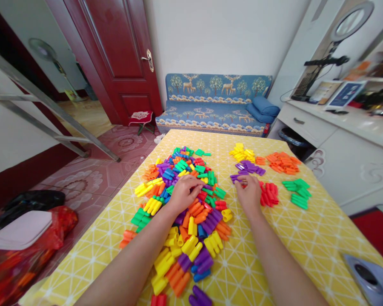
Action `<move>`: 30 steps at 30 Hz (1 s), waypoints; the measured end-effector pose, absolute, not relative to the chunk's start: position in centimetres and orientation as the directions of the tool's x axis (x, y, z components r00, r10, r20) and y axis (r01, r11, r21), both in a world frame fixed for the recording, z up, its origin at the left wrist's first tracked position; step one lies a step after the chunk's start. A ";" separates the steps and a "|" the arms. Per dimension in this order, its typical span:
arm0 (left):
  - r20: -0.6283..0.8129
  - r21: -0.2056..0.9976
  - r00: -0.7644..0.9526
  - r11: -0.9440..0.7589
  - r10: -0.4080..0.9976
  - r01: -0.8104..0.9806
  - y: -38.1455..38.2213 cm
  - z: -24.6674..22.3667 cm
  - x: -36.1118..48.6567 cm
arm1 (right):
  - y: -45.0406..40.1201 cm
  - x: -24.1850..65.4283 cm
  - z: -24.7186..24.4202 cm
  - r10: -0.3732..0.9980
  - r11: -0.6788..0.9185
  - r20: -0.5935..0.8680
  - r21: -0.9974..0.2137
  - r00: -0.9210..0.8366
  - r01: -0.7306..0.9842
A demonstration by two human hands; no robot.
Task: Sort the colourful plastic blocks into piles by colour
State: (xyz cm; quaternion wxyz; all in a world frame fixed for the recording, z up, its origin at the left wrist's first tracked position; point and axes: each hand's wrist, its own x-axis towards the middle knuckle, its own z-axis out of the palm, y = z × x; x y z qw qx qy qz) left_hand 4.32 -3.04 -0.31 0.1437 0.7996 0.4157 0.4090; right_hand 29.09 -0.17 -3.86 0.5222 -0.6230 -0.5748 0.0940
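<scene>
A large mixed heap of plastic toy building pieces (196, 208), shaped like joined tubes with rounded ends, covers the table's middle-left. My left hand (187, 191) rests over the heap with its fingertips pinched together; what they hold, if anything, is hidden. On the right, my right hand (249, 196) closes its fingers on a purple toy piece (237, 177). Just beyond it lies a purple group (250, 167). Red pieces (269, 194) sit right beside that hand. Farther out are yellow pieces (241, 153), orange pieces (283, 163) and green pieces (297, 192).
The yellow patterned tablecloth (242, 263) carries everything. A grey-blue object (370, 276) stands at the near right corner. Beyond are a blue sofa (215, 104), a red stool (141, 118) and a white cabinet (347, 157). Bags (28, 238) and a ladder (51, 114) are left.
</scene>
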 end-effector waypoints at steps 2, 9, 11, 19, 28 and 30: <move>0.536 0.568 0.326 -0.618 0.779 0.544 -3.0 -0.3 4.3 | -0.5 28.2 -3.8 0.823 0.270 0.532 -0.675 0.200 0.686; 0.533 0.560 0.327 -0.615 0.781 0.555 -2.9 -0.5 4.2 | -2.0 28.0 -2.2 0.873 0.045 0.476 -0.285 0.101 0.957; 0.534 0.559 0.325 -0.615 0.780 0.556 -2.9 -0.6 4.2 | -2.3 28.2 -1.9 0.881 -0.037 0.453 -0.222 0.136 0.974; 0.533 0.561 0.328 -0.616 0.780 0.553 -3.0 -0.4 4.2 | -1.7 28.6 -3.2 0.904 -0.024 0.416 -0.179 0.097 0.984; 0.522 0.568 0.327 -0.606 0.788 0.557 -3.0 -0.3 4.3 | -1.2 29.4 -4.4 0.841 0.079 0.536 -0.253 0.072 0.964; 0.521 0.567 0.330 -0.608 0.787 0.556 -3.0 -0.3 4.3 | -1.2 29.5 -4.2 0.837 0.087 0.539 -0.304 0.096 0.949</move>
